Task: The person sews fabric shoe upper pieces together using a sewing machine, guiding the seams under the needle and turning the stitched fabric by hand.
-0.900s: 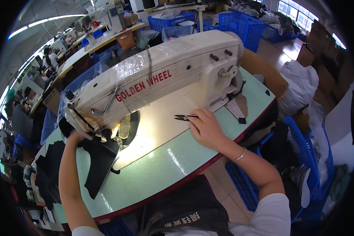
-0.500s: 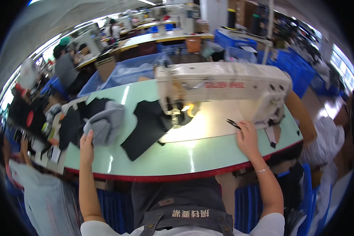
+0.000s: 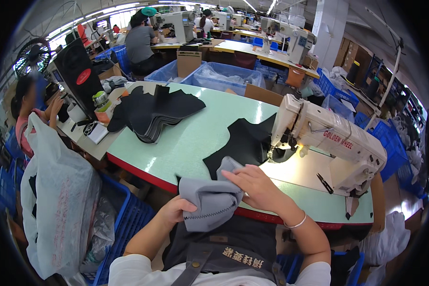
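Hands (image 3: 172,211) (image 3: 258,188) hold grey cloth (image 3: 209,204); machine (image 3: 314,123) bears red lettering (image 3: 338,139).

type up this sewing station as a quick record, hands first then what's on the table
left hand: gripping the left side of a grey fabric piece
right hand: on that piece's right side, grip partly hidden
visible seam: dark zigzag stitching
sewing machine: white, on the green tabletop
black fabric piece: flat, reaching the machine's needle end
thread snips: black, lying unheld
stack of black cut pieces: tabletop's far left
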Demonstrator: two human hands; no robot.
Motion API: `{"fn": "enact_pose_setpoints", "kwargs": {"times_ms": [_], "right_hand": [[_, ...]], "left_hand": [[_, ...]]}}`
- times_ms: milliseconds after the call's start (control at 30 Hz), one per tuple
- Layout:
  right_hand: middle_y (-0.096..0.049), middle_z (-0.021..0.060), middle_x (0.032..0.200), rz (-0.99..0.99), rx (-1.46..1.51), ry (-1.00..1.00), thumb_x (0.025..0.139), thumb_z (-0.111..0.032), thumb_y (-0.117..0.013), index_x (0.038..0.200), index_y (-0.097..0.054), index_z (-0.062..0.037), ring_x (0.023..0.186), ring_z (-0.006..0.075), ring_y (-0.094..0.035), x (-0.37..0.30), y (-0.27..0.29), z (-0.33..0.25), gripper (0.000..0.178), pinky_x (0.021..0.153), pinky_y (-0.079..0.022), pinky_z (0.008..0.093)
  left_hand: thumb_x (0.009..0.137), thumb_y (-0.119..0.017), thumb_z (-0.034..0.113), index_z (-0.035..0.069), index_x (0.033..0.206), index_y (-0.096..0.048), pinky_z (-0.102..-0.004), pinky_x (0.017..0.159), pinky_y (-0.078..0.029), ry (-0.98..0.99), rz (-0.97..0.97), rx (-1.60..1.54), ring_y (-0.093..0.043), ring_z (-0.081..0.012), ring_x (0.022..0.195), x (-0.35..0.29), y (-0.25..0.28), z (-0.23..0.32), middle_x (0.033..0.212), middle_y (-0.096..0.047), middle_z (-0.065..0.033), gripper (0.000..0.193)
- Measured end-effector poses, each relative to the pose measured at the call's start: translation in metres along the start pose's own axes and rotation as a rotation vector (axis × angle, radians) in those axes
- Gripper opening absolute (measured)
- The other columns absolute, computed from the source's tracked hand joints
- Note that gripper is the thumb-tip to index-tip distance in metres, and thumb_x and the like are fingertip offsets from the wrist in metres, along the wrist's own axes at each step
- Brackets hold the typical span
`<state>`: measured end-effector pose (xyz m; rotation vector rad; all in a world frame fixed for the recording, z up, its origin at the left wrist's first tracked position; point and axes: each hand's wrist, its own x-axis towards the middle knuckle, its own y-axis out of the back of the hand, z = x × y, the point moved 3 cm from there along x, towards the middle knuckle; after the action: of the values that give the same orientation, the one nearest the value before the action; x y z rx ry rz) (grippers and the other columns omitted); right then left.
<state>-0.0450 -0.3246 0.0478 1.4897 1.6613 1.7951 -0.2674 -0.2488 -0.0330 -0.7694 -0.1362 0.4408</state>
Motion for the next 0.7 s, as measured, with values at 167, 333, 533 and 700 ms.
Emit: {"fn": "enact_pose_setpoints", "kwargs": {"times_ms": [167,333,533,700], "right_hand": [[-0.061,0.0077,0.096,0.031,0.101,0.0,0.071,-0.004,-0.067,0.126,-0.058,-0.0084,0.093,0.0224,-0.06,0.029,-0.047,0.051,0.055,0.092,-0.042,0.0414],[-0.062,0.0138,0.103,0.286,0.337,-0.201,0.077,0.002,-0.059,0.126,-0.056,-0.0049,0.1,0.029,-0.059,0.036,-0.038,0.032,0.05,0.088,-0.046,0.0353],[-0.058,0.0156,0.116,0.504,0.368,-0.161,0.075,0.001,-0.065,0.122,-0.059,-0.0033,0.106,0.031,-0.059,0.003,0.036,-0.028,0.048,0.09,-0.047,0.0386],[-0.061,0.0054,0.096,0.176,-0.267,0.293,0.075,-0.012,-0.066,0.096,-0.066,-0.0042,0.095,0.0205,-0.061,0.002,0.041,-0.073,0.022,0.084,-0.05,0.0355]], "left_hand": [[0.056,-0.067,0.007,-0.005,0.136,-0.043,-0.0407,0.102,-0.043,-0.29,-0.152,-0.096,-0.057,-0.0317,0.117,0.008,-0.027,-0.012,0.126,-0.058,-0.0191,0.084],[0.058,-0.063,0.01,-0.005,0.135,-0.044,-0.043,0.102,-0.043,-0.234,-0.342,-0.39,-0.057,-0.0326,0.116,0.019,-0.012,0.018,0.128,-0.056,-0.0206,0.08],[0.059,-0.064,0.014,-0.005,0.136,-0.042,-0.0437,0.103,-0.042,-0.225,-0.194,-0.272,-0.055,-0.0339,0.119,0.019,-0.022,0.013,0.13,-0.055,-0.0207,0.082],[0.06,-0.067,0.006,-0.004,0.139,-0.04,-0.0416,0.106,-0.039,-0.435,-0.495,0.205,-0.05,-0.0301,0.125,0.018,-0.042,0.009,0.134,-0.052,-0.0192,0.084]]}}
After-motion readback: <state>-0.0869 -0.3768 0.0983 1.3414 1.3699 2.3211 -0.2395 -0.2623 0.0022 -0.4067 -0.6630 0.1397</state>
